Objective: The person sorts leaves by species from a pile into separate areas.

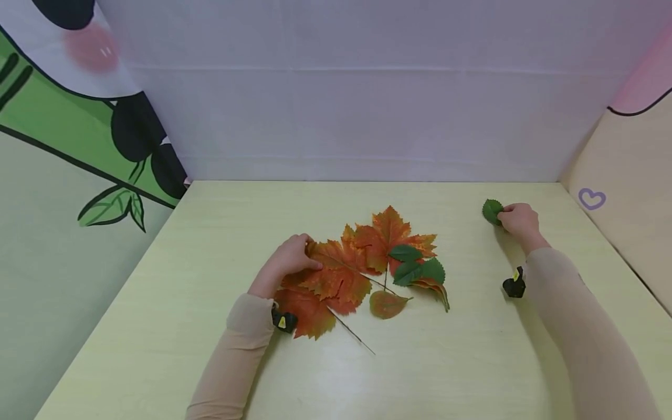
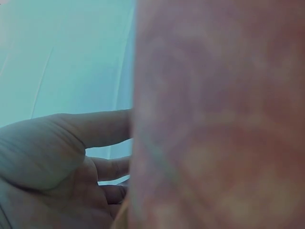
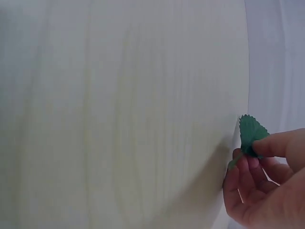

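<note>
My right hand [image 1: 520, 223] pinches a small green leaf [image 1: 492, 211] with a toothed edge above the far right of the table. In the right wrist view, thumb and fingers hold this leaf [image 3: 252, 133] near its base. The left hand [image 1: 290, 261] grips the left edge of the orange maple leaves [image 1: 336, 262], thumb over the top. A blurred reddish leaf [image 2: 219, 114] fills much of the left wrist view and hides the fingertips. On the right of the maple leaves lie several green leaves [image 1: 406, 273]. Just below them rests a rounded orange-brown leaf [image 1: 387, 304].
The pale wooden table [image 1: 157, 326] meets a white cloth backdrop [image 1: 336, 128] at its far edge. A printed panel [image 1: 68, 157] stands on the left and a beige one [image 1: 630, 169] on the right. One leaf stem [image 1: 352, 331] points toward the table's front.
</note>
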The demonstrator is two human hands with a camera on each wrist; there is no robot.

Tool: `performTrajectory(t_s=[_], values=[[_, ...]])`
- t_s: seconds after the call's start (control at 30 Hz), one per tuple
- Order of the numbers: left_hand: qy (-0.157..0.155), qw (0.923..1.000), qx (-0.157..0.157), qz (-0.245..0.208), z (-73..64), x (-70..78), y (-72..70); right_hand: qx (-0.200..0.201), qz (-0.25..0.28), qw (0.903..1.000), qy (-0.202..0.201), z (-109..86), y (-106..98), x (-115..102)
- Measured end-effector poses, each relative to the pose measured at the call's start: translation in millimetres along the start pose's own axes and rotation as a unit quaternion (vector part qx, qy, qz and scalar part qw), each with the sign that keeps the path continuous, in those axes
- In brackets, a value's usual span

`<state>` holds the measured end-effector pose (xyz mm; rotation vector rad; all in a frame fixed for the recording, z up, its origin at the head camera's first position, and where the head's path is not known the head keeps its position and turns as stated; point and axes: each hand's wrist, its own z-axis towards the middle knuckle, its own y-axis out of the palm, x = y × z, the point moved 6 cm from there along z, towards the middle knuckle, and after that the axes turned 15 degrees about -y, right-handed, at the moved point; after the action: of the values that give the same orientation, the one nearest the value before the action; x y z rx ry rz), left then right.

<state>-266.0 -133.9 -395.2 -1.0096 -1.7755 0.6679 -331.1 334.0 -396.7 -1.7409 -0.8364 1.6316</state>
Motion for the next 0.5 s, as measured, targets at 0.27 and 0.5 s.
performTrajectory(t_s=[0.27, 0.5], values=[[0.002, 1.0, -0.001, 0.005, 1.9, -2.2, 1.1, 0.03, -0.014, 0.9994, 0.008, 4.9, -12, 16], [0.001, 1.0, 0.004, 0.003, 1.0, -1.8, 1.9, 0.035, -0.017, 0.9987, 0.034, 3.1, -23, 30]])
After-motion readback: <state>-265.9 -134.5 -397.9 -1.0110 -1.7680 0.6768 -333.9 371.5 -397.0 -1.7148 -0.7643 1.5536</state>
